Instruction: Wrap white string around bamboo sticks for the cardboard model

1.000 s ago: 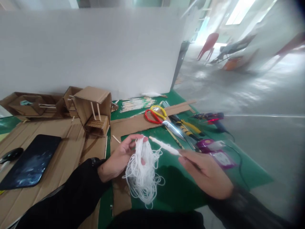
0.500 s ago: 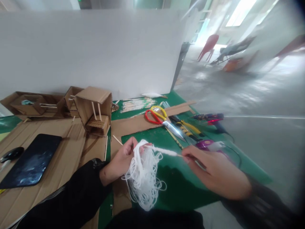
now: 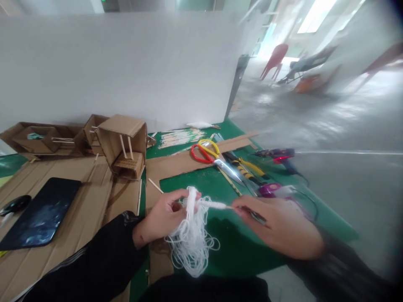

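Note:
My left hand (image 3: 166, 212) is closed on a loose bundle of white yarn (image 3: 193, 247), whose loops hang down below the fingers. My right hand (image 3: 277, 224) pinches the bare end of a thin wooden stick (image 3: 229, 207). White yarn is wound thickly around the stick's middle, and its other end runs in behind the bundle by my left fingers, where it is hidden. Both hands are held over the green tabletop (image 3: 239, 239). Just beyond them lie scissors (image 3: 217, 159) with one red and one yellow handle.
Pliers (image 3: 248, 170), a hot glue gun (image 3: 280, 157) and a purple tool (image 3: 273, 190) with a cord lie to the right. Several wooden sticks (image 3: 181, 137) are at the back. Cardboard boxes (image 3: 122, 144), a black tablet (image 3: 42, 212) and cardboard sheets (image 3: 91, 188) occupy the left.
My right hand has shifted slightly left with the stick, closer to my left hand. My left hand has turned, and its fingers have moved around the top of the yarn bundle.

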`<state>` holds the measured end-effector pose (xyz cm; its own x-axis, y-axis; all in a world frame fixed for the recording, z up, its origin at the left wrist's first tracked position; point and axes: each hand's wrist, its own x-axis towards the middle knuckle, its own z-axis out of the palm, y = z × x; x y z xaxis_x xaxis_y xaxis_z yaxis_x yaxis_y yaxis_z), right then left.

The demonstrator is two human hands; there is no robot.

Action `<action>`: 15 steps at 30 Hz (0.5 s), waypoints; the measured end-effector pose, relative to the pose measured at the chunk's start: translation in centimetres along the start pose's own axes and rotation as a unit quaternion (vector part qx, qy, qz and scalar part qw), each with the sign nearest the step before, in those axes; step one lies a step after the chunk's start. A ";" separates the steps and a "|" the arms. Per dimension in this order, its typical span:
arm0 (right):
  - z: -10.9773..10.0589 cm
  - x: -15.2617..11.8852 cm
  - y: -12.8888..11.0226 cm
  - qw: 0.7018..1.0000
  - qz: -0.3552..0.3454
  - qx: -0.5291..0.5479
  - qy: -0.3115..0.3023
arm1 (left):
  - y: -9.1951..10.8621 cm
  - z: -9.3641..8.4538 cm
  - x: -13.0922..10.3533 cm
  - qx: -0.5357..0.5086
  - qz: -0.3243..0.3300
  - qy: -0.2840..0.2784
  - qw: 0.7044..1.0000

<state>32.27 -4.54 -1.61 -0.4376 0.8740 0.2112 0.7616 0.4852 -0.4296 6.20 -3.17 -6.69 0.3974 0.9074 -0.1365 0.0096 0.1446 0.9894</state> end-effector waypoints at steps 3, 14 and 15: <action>0.6 0.7 -0.7 0.996 -0.058 -0.023 -0.062 | 0.1 0.1 -0.2 0.091 0.034 0.008 0.995; 3.7 2.7 -3.4 0.999 -0.019 -0.027 0.022 | 0.4 -0.2 -0.4 0.345 0.151 0.046 0.925; 4.2 3.0 -3.9 0.999 -0.015 -0.016 0.024 | 0.3 -0.2 -0.5 0.360 0.160 0.051 0.918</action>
<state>25.99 -3.97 -2.94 -0.4384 0.8586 0.2657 0.7637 0.5117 -0.3936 5.85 -3.46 -6.29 0.3985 0.8954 0.1988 0.5262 -0.4007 0.7501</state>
